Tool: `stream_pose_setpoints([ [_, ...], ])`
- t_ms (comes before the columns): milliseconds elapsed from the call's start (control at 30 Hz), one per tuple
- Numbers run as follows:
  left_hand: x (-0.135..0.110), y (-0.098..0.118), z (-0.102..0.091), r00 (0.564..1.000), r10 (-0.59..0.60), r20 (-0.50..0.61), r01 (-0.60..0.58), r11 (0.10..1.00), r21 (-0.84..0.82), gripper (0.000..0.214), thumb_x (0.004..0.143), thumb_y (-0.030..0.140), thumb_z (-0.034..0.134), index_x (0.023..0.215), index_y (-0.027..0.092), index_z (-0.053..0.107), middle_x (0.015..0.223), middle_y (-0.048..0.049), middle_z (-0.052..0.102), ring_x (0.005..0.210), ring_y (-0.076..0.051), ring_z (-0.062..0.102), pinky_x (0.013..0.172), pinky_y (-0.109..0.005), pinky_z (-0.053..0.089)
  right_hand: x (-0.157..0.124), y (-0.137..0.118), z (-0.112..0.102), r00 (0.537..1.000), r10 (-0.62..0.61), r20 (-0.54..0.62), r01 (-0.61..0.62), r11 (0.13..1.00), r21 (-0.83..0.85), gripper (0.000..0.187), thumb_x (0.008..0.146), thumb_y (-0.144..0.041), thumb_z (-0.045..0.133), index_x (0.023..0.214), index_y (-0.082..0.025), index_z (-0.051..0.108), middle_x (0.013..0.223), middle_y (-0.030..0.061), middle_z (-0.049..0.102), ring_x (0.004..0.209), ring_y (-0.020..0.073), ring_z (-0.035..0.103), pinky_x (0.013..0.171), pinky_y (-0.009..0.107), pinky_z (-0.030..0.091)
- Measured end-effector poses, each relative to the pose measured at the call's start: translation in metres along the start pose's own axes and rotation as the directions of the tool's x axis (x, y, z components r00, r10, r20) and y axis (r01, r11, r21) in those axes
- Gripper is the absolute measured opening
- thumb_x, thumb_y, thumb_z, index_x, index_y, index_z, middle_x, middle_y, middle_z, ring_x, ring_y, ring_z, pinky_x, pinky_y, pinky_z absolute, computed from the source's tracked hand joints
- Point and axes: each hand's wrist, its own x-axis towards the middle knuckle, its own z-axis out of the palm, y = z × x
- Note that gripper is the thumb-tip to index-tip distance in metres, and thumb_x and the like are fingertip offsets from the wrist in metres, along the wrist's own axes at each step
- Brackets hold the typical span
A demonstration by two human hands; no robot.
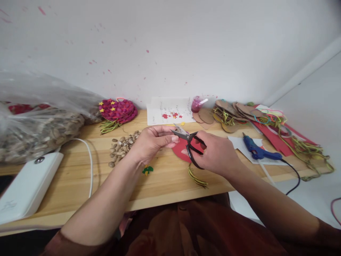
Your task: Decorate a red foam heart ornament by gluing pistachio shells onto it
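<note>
Red disc (179,152), black-handled grey scissors (188,138)
The glue gun (258,152) is blue; yellow stars (113,109) dot the magenta ornament (121,112); red flecks (147,51) speckle the pale wall (191,42).

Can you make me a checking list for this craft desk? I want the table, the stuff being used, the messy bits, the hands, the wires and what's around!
Surface: light wooden table.
Job's things: black-handled scissors, blades apart; red round piece below them.
Clutter: loose shells, bagged shells, cardboard pieces, blue glue gun, white device.
Hands: right hand holds the scissors; left hand is by the blade tips, anything pinched is too small to tell.
Cables: white cable curves on the table; dark cable runs from the glue gun.
Surroundings: pale wall with reddish marks; other people: nothing seen.
</note>
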Motion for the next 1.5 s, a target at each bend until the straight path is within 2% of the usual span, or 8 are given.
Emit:
stream_pose_setpoints([
  [367,0.001,-0.004,-0.001,1.000,-0.022,-0.020,0.022,1.000,0.010,0.041,0.048,0.016,0.101,0.083,0.012,0.080,0.081,-0.0048,0.078,0.070,-0.011,0.072,0.064,-0.017,0.059,0.000,0.001,-0.002,0.999,-0.014,0.052,0.013,1.000,0.016,0.040,0.088,-0.062,0.060,0.089,-0.022,0.064,0.058,-0.0003,0.059,0.054,0.0176,0.055,0.053,0.027,0.022],
  [833,-0.001,-0.002,0.003,0.997,-0.047,-0.056,0.047,0.999,0.002,0.041,0.045,0.015,0.101,0.078,0.010,0.077,0.076,-0.0028,0.077,0.066,-0.009,0.070,0.063,-0.017,0.058,0.002,0.004,0.002,0.996,-0.019,0.083,0.019,1.000,-0.008,0.048,0.091,-0.069,0.053,0.087,-0.022,0.064,0.056,0.0004,0.059,0.053,0.0183,0.055,0.054,0.028,0.021],
  [1100,0.000,0.000,-0.001,0.997,-0.077,-0.016,0.077,0.997,0.004,0.037,0.051,0.012,0.099,0.079,0.011,0.076,0.074,-0.0037,0.076,0.067,-0.010,0.071,0.067,-0.019,0.059,0.003,0.009,0.001,0.995,-0.029,0.098,0.030,0.999,-0.015,0.047,0.090,-0.069,0.054,0.081,-0.023,0.060,0.057,0.0002,0.059,0.054,0.0175,0.054,0.054,0.028,0.021],
  [1233,0.000,0.001,-0.004,0.992,-0.123,-0.009,0.123,0.992,-0.017,0.032,0.058,0.009,0.096,0.084,0.011,0.078,0.077,-0.0052,0.078,0.065,-0.010,0.071,0.067,-0.019,0.060,0.003,0.011,-0.001,0.994,-0.014,0.109,0.017,1.000,-0.022,0.042,0.090,-0.064,0.058,0.077,-0.024,0.056,0.056,-0.0005,0.059,0.054,0.0170,0.054,0.054,0.028,0.022],
  [1500,-0.002,0.004,-0.005,0.983,-0.161,0.088,0.159,0.987,0.033,0.026,0.067,0.010,0.092,0.090,0.011,0.082,0.082,-0.0061,0.079,0.069,-0.009,0.072,0.068,-0.014,0.061,0.001,0.007,-0.005,0.999,-0.022,0.046,0.024,0.999,-0.044,0.034,0.085,-0.056,0.062,0.076,-0.023,0.058,0.059,0.0002,0.061,0.055,0.0164,0.055,0.054,0.028,0.022],
])
